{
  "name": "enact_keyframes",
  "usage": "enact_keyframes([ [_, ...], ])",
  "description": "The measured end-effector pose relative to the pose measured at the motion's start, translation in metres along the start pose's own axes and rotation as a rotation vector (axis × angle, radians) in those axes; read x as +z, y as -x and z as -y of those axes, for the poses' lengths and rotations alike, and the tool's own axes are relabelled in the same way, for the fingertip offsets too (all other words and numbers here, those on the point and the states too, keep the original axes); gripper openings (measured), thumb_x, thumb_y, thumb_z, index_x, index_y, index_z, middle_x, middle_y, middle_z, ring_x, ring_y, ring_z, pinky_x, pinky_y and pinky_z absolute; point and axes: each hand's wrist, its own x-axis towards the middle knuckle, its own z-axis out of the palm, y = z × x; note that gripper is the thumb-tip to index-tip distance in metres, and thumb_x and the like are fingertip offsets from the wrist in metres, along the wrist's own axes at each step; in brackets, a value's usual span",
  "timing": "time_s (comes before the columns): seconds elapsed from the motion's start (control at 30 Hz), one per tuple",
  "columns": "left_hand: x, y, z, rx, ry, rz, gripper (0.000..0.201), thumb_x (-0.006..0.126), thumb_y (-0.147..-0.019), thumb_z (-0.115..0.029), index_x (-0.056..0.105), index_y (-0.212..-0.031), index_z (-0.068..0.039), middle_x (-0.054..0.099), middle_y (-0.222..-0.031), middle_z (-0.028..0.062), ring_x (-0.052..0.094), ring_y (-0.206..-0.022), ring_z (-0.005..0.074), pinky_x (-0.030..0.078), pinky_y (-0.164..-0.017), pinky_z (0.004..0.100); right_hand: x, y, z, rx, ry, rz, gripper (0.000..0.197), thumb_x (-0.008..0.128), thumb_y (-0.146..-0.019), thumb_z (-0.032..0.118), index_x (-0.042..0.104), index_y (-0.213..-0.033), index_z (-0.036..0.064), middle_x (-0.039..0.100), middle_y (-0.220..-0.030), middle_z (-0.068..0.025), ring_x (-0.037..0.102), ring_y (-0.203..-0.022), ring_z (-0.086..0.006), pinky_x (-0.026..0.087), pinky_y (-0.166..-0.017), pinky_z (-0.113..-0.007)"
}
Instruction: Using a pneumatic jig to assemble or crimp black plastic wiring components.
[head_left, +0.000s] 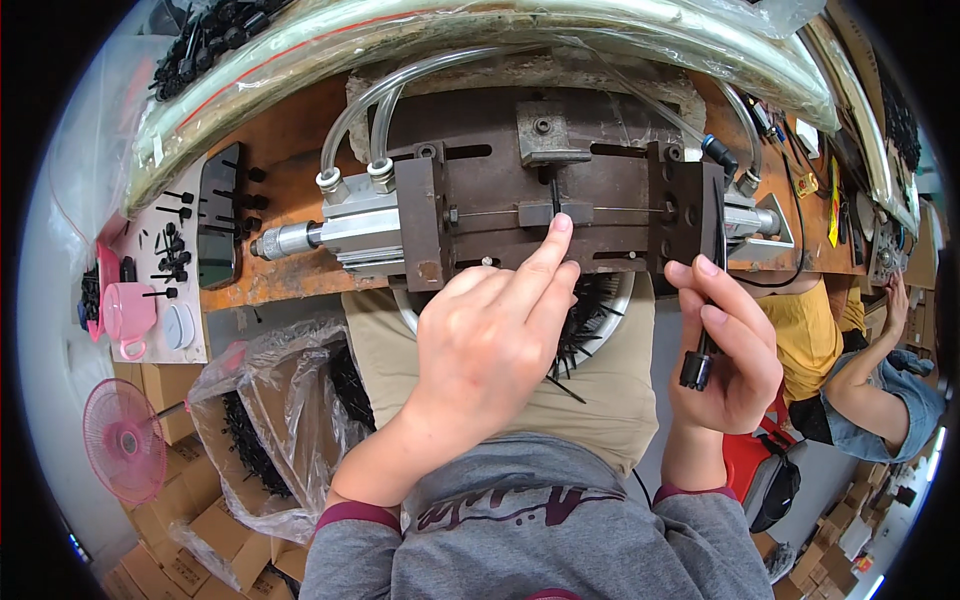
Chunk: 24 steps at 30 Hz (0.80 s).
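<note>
My left hand (490,340) reaches over the press fixture with its index finger stretched out. That fingertip touches the lower end of a thin black rod (557,192), which stands in a small metal block (537,215) at the fixture's middle. The thumb is hidden, and I see nothing held in this hand. At the fixture's right end, my right hand (735,345) is closed around a slim black rod-shaped part with a wider ridged head (696,370). The head points down toward me, and part of the shaft is covered by fingers.
Metal air cylinders (365,235) with clear hoses (345,110) flank the dark fixture (480,190). Below it, a round container of black parts (595,320) rests at my lap. Left are a phone (220,215), pink mug (130,312), plastic-lined box (290,400) and pink fan (124,440). Another person (870,390) sits right.
</note>
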Motion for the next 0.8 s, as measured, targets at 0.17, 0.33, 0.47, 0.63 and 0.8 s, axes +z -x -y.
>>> enact_keyframes([
  [0.17,-0.002,0.001,-0.002,-0.065,-0.010,0.045,0.023,0.077,-0.070,-0.010,0.071,-0.091,-0.004,0.068,-0.117,0.0097,0.062,-0.062,0.0151,0.047,-0.057,0.0254,-0.004,0.000,0.003,-0.037,0.106,0.055,0.031,0.076,-0.073,-0.011,0.061,-0.099,-0.0019,0.070,-0.099,-0.0207,0.071,-0.079,-0.0280,0.059,-0.067,-0.032],
  [0.33,-0.011,-0.004,-0.004,-0.101,0.071,0.074,0.030,0.081,-0.067,-0.011,0.071,-0.095,-0.005,0.070,-0.112,0.0092,0.066,-0.066,0.0174,0.051,-0.059,0.0251,-0.006,-0.001,0.002,-0.142,0.173,0.150,0.026,0.075,-0.071,-0.002,0.066,-0.095,-0.0046,0.070,-0.099,-0.0214,0.070,-0.078,-0.0280,0.059,-0.066,-0.033],
  [0.47,-0.020,0.003,-0.018,-0.081,0.654,-0.025,0.037,0.084,-0.063,-0.001,0.070,-0.097,0.000,0.072,-0.096,0.0141,0.072,-0.082,0.0235,0.058,-0.069,0.0298,0.000,0.001,0.007,-0.176,0.135,0.193,0.024,0.072,-0.070,0.004,0.068,-0.091,-0.0068,0.069,-0.101,-0.0230,0.071,-0.080,-0.0292,0.059,-0.068,-0.034],
  [0.63,-0.024,0.008,-0.018,-0.073,0.505,-0.077,0.036,0.084,-0.063,-0.003,0.070,-0.096,-0.001,0.071,-0.095,0.0135,0.070,-0.078,0.0214,0.057,-0.065,0.0299,0.006,-0.003,0.007,-0.147,0.119,0.160,0.024,0.073,-0.070,-0.002,0.068,-0.094,-0.0065,0.069,-0.102,-0.0226,0.071,-0.084,-0.0286,0.060,-0.070,-0.034],
  [0.8,-0.013,0.011,-0.010,-0.110,0.162,-0.086,0.033,0.083,-0.061,-0.005,0.070,-0.091,-0.002,0.070,-0.107,0.0129,0.064,-0.074,0.0198,0.052,-0.065,0.0316,0.005,-0.001,0.004,-0.029,0.121,0.049,0.038,0.072,-0.075,-0.009,0.064,-0.111,-0.0076,0.065,-0.111,-0.0241,0.070,-0.095,-0.0327,0.059,-0.080,-0.036],
])
